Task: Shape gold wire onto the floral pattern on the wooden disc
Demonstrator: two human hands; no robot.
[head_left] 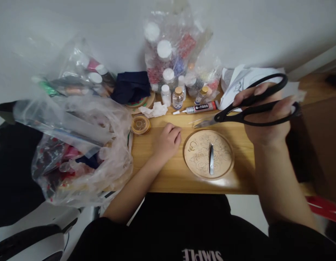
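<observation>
Home craft desk (168,181), bead bottles (168,78), glue (200,107)

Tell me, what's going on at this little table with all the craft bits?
A person sits at a wooden table. Their right hand holds black-handled scissors above the tabletop, blades pointing left. The left hand rests on the wood, fingers curled, holding nothing that I can see. Between the hands lies a round wooden disc with a carved pattern, tweezers lying on it. Behind are a B-7000 glue tube, small bottles and plastic bags of supplies.
</observation>
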